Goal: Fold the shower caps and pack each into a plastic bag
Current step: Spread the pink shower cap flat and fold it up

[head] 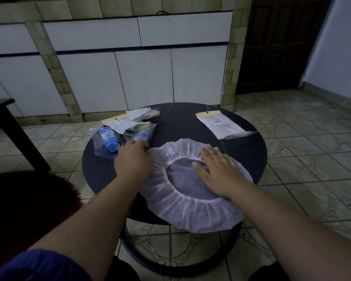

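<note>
A pale pink shower cap (193, 211) lies spread out flat, opening upward, on the round dark table (245, 151), its near edge hanging over the table's front. My right hand (217, 171) presses flat on the cap's right side, fingers straight. My left hand (133, 159) grips the cap's far left edge with curled fingers. An empty plastic bag with a yellow header (221, 123) lies at the table's back right. At the back left sits a heap of bags (130, 126), some holding folded blue and green caps.
White cabinet doors (142, 78) stand behind the table. A dark table leg (10, 128) is at the left, and a dark red seat (24, 209) is beside my left arm. Tiled floor (302, 159) stretches to the right.
</note>
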